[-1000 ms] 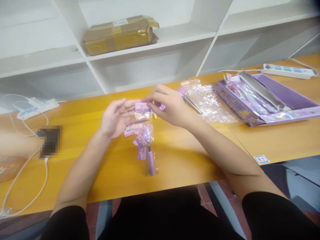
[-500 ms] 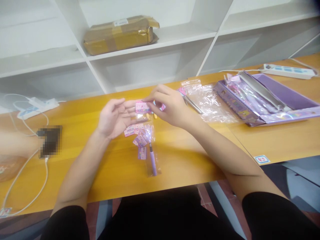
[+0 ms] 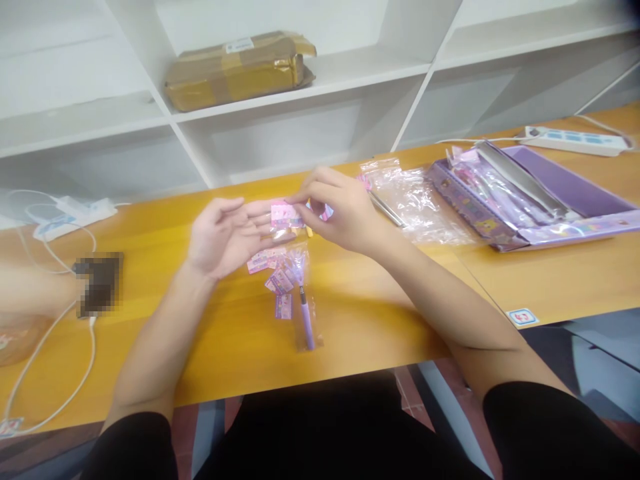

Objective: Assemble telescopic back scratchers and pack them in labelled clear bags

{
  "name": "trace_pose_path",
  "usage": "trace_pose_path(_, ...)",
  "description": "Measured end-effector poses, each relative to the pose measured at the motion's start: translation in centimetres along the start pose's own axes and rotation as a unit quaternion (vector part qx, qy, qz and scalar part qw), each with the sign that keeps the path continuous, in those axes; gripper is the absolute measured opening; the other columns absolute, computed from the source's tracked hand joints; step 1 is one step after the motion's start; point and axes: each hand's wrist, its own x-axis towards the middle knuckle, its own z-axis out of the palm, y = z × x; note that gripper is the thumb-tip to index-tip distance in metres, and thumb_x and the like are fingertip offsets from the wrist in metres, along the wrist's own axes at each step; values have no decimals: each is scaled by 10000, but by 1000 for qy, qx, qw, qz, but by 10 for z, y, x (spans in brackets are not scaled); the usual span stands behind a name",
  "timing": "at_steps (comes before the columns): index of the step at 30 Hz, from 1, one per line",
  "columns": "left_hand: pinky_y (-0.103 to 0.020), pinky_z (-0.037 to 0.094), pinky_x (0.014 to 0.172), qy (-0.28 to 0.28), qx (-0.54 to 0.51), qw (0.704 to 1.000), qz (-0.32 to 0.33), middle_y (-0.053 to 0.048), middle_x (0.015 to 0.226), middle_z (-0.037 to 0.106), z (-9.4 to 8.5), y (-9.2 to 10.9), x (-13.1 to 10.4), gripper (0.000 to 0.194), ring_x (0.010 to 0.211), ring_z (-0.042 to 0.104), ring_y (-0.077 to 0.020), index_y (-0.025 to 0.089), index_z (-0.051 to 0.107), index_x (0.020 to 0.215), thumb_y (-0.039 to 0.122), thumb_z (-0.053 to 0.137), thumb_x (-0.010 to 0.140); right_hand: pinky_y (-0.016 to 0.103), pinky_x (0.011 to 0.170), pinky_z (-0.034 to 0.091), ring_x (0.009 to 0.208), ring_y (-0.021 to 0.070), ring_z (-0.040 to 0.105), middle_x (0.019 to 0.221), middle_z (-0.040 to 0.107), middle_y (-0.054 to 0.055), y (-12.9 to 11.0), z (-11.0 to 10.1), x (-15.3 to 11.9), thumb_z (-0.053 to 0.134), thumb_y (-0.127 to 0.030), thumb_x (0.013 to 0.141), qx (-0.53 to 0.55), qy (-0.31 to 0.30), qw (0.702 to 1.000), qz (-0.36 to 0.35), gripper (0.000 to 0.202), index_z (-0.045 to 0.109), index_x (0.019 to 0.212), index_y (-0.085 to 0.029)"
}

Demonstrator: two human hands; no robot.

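Note:
My right hand (image 3: 337, 207) pinches a small pink printed card (image 3: 284, 215) between thumb and fingertips. Palm up beside it, my left hand (image 3: 227, 233) is open, its stretched fingertips at the card's left edge; whether they touch it I cannot tell. Below the hands, several similar small cards (image 3: 281, 280) lie overlapping on the table. Next to them is a purple pen (image 3: 306, 320) in a clear plastic sleeve. Small yellow and blue pieces behind my right hand are mostly hidden and too blurred to name.
Clear plastic bags (image 3: 425, 207) and a silver-shafted pen (image 3: 387, 210) lie right of my hands. Farther right stands a purple box (image 3: 560, 230) with packaged items. A power strip (image 3: 575, 140), white cables and a person's arm (image 3: 35, 283) are around; a taped parcel (image 3: 235, 77) sits on the shelf.
My left hand has shifted very slightly to the left. My right hand keeps its pinch on the card in nearly the same place.

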Motion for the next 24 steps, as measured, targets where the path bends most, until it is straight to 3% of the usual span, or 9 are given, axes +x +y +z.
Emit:
trace_pose_path(9, -628, 456, 1287, 22, 20, 1000, 8, -263, 1415, 772, -3, 0, -2, 704, 1462, 660, -439, 45, 770, 1383, 556, 493, 987, 334, 784, 511, 916, 187, 631, 1010, 655, 44, -2, -2, 1, 613, -178, 1092, 9, -24, 999, -38, 128, 725, 1120, -235)
trace_pose_path(24, -585, 464, 1278, 27, 54, 998, 11, -210, 1383, 803, -3, -4, 0, 680, 1418, 696, -412, 76, 793, 1366, 535, 466, 985, 324, 787, 523, 896, 178, 638, 1037, 669, 50, -2, -13, 1, 598, -183, 1110, 32, -83, 995, -42, 162, 748, 1144, -232)
